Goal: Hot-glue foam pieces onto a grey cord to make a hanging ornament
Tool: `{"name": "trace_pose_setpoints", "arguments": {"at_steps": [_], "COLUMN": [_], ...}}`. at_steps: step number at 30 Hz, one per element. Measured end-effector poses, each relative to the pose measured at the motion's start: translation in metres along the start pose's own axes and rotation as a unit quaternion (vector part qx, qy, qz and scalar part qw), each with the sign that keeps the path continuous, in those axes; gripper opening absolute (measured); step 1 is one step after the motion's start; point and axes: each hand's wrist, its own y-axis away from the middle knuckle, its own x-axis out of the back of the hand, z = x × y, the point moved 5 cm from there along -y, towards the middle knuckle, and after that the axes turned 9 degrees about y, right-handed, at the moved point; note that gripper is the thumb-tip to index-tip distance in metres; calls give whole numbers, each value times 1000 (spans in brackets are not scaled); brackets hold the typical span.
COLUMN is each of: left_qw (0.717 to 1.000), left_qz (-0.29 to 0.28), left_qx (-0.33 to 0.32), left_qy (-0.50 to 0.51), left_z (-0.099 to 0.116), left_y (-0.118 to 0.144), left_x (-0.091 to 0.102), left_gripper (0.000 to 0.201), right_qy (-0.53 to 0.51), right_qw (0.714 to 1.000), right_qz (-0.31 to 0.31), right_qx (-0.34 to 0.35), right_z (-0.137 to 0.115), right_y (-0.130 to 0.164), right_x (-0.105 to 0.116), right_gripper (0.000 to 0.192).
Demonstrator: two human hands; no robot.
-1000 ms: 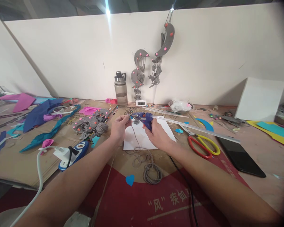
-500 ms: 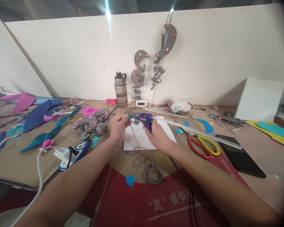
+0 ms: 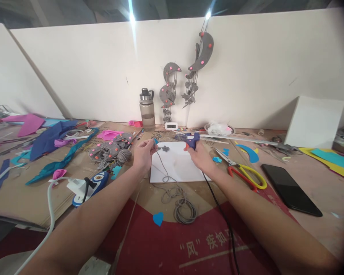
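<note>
My left hand (image 3: 143, 156) pinches a small blue piece (image 3: 156, 142) above the left edge of a white sheet of paper (image 3: 177, 170). Most of that piece is hidden by the fingers. A small grey flower-like shape (image 3: 165, 149) is just right of my fingertips. Grey yarn (image 3: 185, 212) runs down from there and ends in a loose coil on the cardboard. My right hand (image 3: 201, 157) is wrapped round the handle of a blue glue gun (image 3: 193, 140) over the paper's right side. Its nozzle points left, and a long clear glue stick (image 3: 240, 139) sticks out behind.
Scissors (image 3: 248, 176) and a black phone (image 3: 291, 190) lie to the right. A blue heart (image 3: 158, 219) rests in front. On the left are a grey yarn ball (image 3: 123, 156) and a power strip (image 3: 91, 187). A water bottle (image 3: 147, 110) stands behind.
My right hand has moved the glue gun right and slightly back, away from my left fingers. The glue stick has swung round toward the back. My left hand keeps its pinch nearly in place.
</note>
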Motion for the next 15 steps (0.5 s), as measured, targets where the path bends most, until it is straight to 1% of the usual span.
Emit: {"name": "trace_pose_setpoints", "arguments": {"at_steps": [1,3,5,8,10,11,13,15], "left_qw": [1000,999,998,993,986,982,971,960], "left_qz": [-10,-27,-40,-56,-76,-87,-105,-104], "left_qx": [-3,-12,-27,-61,-89,-105,-135,-165], "left_qy": [-9,-30,-49,-83,-115,-132,-165,-201], "left_z": [0,0,0,2,5,8,14,22], "left_y": [1,3,6,8,11,13,17,22], "left_x": [-2,-6,-9,-13,-16,-18,-22,-26], "left_gripper": [22,21,20,17,14,12,9,6], "right_qy": [57,161,224,268,276,271,235,153], "right_qw": [998,982,967,959,960,962,970,980], "right_qz": [-11,-37,-51,-50,-26,0,60,99], "right_qx": [-39,-96,-109,-77,-45,-31,9,74], "right_z": [9,24,31,32,27,23,9,-12], "right_y": [-4,-8,-8,-6,-3,-2,1,7], "right_x": [-1,-2,-3,-3,1,6,16,23], "right_gripper": [27,32,37,41,41,39,32,20]}}
